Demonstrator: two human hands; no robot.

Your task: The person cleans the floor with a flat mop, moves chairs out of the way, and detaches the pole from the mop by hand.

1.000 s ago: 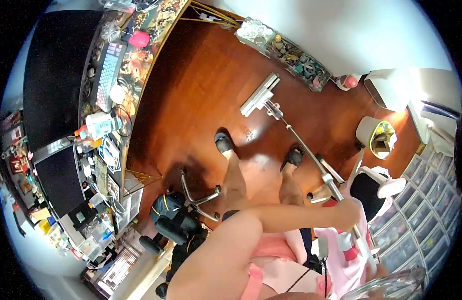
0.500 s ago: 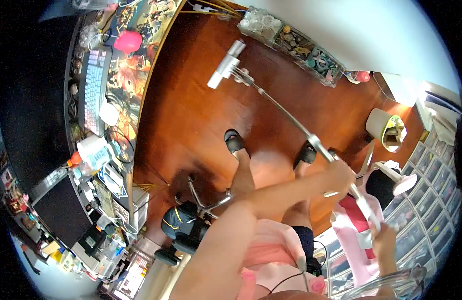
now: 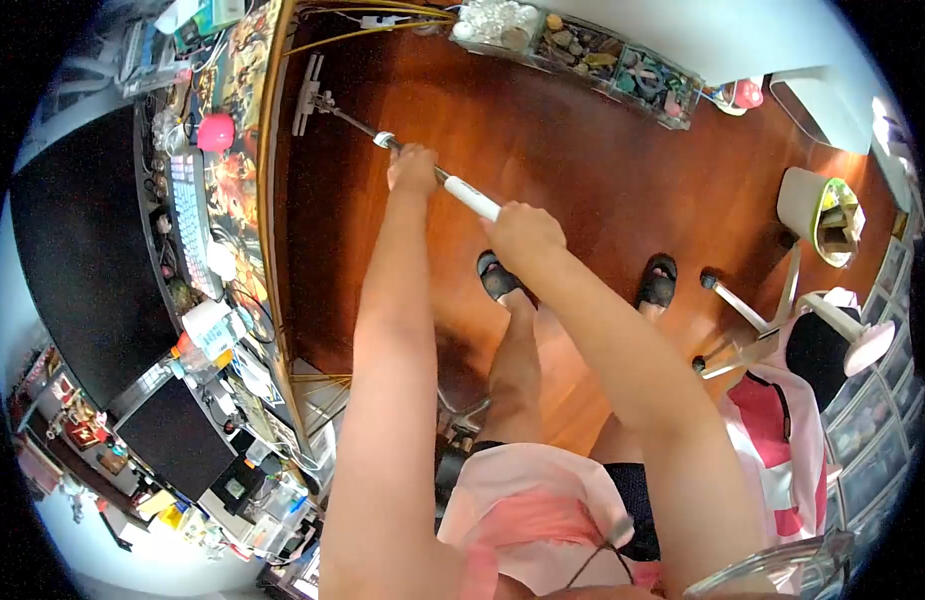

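Note:
A long-handled mop (image 3: 471,198) with a white grip and a metal pole slants across the floor, its pale flat head (image 3: 307,97) low beside the desk's edge. My left hand (image 3: 412,170) is wrapped round the pole near the middle. Closer to me, my right hand (image 3: 527,238) closes on the end of the white grip. Both arms reach forward, and my fingers' far sides are hidden. Below the hands, my feet in dark sandals (image 3: 498,276) stand apart on the reddish wooden floor (image 3: 572,160).
At left runs a desk with a keyboard (image 3: 189,215), dark monitors and bottles. Divided glass boxes (image 3: 579,50) of stones line the far wall. A waste bin (image 3: 807,205) and a pink and white chair (image 3: 772,440) stand at right, with drawers behind.
Both hands have swung the mop from the right side across to the left. Its head has moved from mid-floor to beside the desk, and my arms are now stretched forward.

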